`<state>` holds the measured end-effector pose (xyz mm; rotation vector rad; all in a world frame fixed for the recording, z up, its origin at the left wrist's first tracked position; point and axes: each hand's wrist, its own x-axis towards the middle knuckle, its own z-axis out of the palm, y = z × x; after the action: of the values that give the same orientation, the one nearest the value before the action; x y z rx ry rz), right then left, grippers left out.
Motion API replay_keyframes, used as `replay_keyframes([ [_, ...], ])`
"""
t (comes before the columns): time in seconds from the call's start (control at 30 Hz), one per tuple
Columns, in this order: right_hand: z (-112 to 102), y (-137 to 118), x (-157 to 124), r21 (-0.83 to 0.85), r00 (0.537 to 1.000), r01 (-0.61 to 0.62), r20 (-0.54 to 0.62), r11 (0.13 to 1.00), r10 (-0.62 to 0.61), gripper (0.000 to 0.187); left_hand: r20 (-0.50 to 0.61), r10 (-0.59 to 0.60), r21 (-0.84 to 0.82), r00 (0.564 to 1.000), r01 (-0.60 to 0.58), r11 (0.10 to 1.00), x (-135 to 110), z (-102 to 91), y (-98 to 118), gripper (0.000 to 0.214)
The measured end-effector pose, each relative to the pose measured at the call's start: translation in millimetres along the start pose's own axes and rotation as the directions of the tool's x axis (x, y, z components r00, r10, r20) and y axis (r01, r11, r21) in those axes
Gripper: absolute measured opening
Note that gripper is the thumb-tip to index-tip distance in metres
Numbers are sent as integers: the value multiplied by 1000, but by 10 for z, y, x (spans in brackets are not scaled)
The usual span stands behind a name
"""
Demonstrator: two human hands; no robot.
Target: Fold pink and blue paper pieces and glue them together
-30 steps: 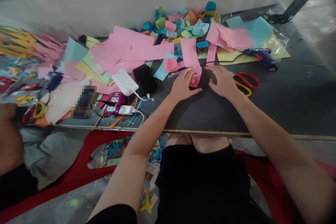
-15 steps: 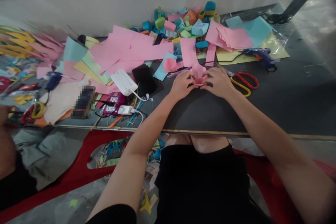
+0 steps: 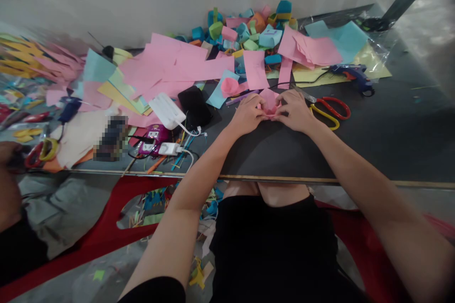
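Both my hands meet over a small folded pink paper piece (image 3: 269,103) on the dark table (image 3: 384,137). My left hand (image 3: 246,115) pinches its left side with curled fingers. My right hand (image 3: 295,111) grips its right side the same way. A pink paper strip (image 3: 256,69) lies just beyond the piece, and a rolled pink paper ring (image 3: 229,86) sits to the left of it. Red and yellow scissors (image 3: 329,106) lie right of my right hand.
A heap of coloured paper loops (image 3: 249,28) lies by the wall, with pink sheets (image 3: 170,64) spread to the left. A blue glue gun (image 3: 351,75) is at the right. A white power bank (image 3: 168,111), black pouch (image 3: 194,104) and cables lie left. Another person's hand (image 3: 9,161) is at the far left.
My hands came together from lying flat apart and now pinch the pink paper from both sides, lifting and folding it between the fingertips.
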<state>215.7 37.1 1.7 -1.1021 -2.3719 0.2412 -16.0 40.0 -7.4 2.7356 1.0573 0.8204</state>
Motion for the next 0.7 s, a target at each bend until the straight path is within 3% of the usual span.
replay_keyframes([
  [0.23,-30,41,-32,-36,1000,4,-16,999,-5,18,-4,33,-1,999,-33,999,-19,-6,-14,20],
  [0.33,-58,52,-44,-98,1000,-1,-10,995,0,21,-2,39,12,999,-39,999,-27,-15,3,20],
  [0.7,-76,-21,0,-151,991,26,135,988,-6,20,116,-114,144,987,96,985,-16,-102,148,20],
])
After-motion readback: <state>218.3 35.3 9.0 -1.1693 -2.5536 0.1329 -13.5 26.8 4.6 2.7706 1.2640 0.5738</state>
